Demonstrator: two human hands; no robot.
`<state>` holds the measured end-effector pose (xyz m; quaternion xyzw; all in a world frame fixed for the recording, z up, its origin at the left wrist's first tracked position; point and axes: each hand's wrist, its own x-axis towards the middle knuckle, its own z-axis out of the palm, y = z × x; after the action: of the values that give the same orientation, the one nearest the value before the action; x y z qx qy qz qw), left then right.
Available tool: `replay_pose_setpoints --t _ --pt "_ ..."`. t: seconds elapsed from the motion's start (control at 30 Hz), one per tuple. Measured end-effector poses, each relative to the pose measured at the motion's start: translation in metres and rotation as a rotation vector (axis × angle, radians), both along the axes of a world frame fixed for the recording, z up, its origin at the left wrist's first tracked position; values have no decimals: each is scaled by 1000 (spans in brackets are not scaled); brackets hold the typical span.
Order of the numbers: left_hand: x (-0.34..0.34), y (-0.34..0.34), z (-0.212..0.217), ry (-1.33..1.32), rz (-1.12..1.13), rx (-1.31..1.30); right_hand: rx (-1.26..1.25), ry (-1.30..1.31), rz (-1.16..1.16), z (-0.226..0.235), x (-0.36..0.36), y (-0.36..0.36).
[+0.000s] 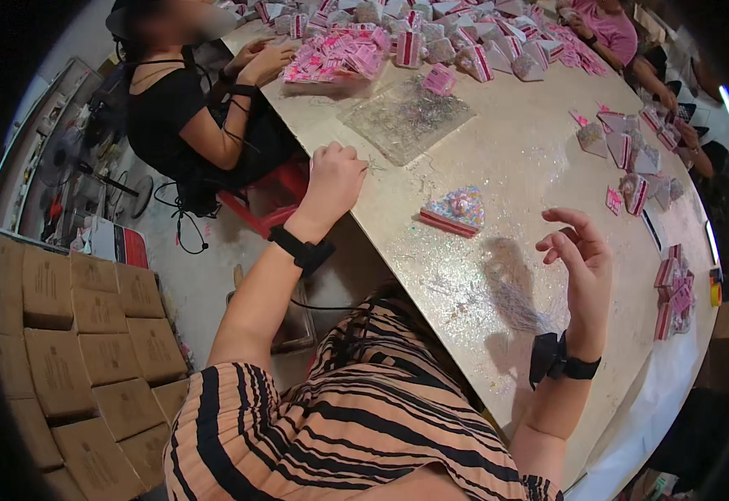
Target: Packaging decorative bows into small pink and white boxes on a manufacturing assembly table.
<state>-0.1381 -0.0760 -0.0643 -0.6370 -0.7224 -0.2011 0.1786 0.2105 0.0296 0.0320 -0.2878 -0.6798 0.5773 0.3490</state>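
Note:
My left hand (337, 182) is closed above the table's left edge, its fingers bent inward. Thin strands show beside its fingertips, but I cannot make out what it holds. Over the table on the right, my right hand (580, 260) has its fingers loosely curled and apart, with nothing visible in them. Between the hands lies a cake-slice-shaped ornament (454, 211) with a glittery, multicoloured top and pink and red layered sides. Below it, closer to my right wrist, is a loose bunch of fine clear strands (521, 302).
A clear plastic bag (406, 125) with strands lies farther up the table (506, 167). Behind it are a pile of pink tags (343, 57) and many cake-slice ornaments (498, 50). More ornaments sit at right. A co-worker (189, 117) sits at left, above stacked cardboard boxes (97, 367).

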Motion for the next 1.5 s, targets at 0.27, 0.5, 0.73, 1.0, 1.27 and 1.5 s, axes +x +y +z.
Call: replay_pose_setpoints --t 0.27,0.5,0.73,1.0,1.27,1.5 --pt "10 6 4 -224 -2 18 -21 17 61 -5 -5 2" --pt "14 8 2 -110 6 -67 -67 12 114 -9 -7 0" --pt "26 1 14 -222 -10 10 -50 -33 113 -7 -11 -6" --pt "89 7 81 -442 -298 41 188 10 -23 -22 -32 -21" --pt "147 20 95 -563 -542 -87 522 -85 -115 -14 -32 -24" --pt "155 28 95 -1464 -486 -270 286 32 -239 -17 -25 -16"
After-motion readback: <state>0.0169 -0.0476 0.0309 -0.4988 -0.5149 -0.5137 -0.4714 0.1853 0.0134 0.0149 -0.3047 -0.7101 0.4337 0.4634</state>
